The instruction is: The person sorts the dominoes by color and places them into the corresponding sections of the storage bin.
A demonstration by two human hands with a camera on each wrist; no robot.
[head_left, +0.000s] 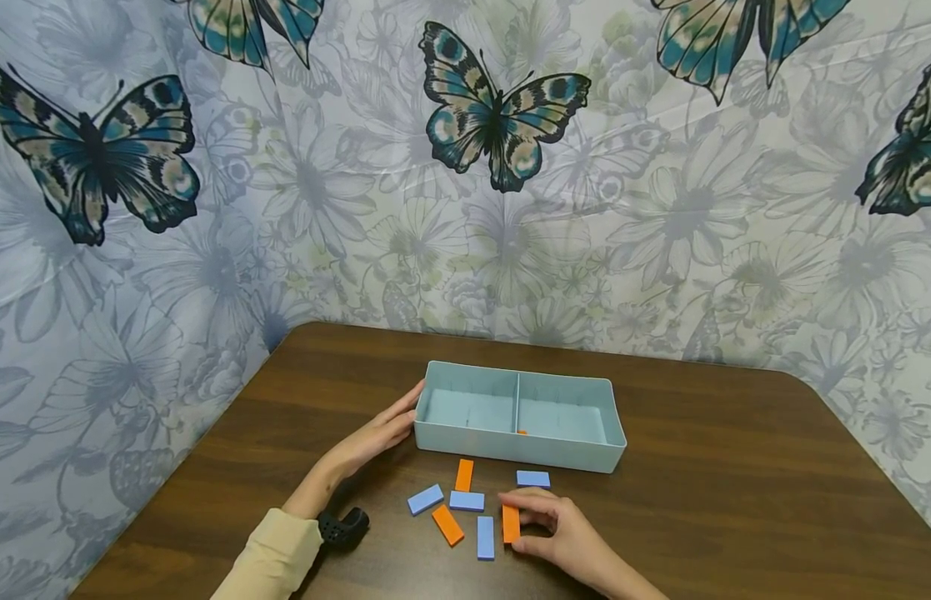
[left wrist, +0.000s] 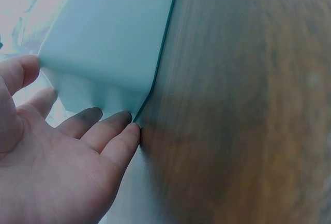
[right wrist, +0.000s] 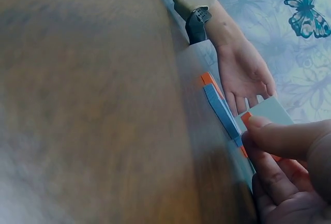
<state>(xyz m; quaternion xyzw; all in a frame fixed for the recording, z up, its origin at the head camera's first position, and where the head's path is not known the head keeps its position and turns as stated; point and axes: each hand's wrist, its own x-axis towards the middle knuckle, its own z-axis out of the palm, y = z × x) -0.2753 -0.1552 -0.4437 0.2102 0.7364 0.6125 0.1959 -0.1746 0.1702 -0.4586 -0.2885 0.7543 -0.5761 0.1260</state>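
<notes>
A pale blue-green two-compartment box [head_left: 476,442] stands on the table. My left hand [head_left: 371,442] touches its left end; in the left wrist view the left hand's fingers [left wrist: 116,131] are spread against the end wall. Near the box's front my right hand [head_left: 558,529] pinches an orange block [head_left: 511,527] between thumb and fingers. Around it lie several blue blocks, such as one [head_left: 486,537] just left of the right hand and one [head_left: 533,479] behind it. Two more orange blocks, one near the box [head_left: 464,475] and one tilted [head_left: 447,525], lie further left.
A bit of orange [head_left: 522,432] shows inside the box's right compartment, by the divider [head_left: 518,404]. The brown wooden table [head_left: 720,483] ends at a wall covering [head_left: 322,208] printed with butterflies. A black camera mount [head_left: 343,528] sits on the left wrist.
</notes>
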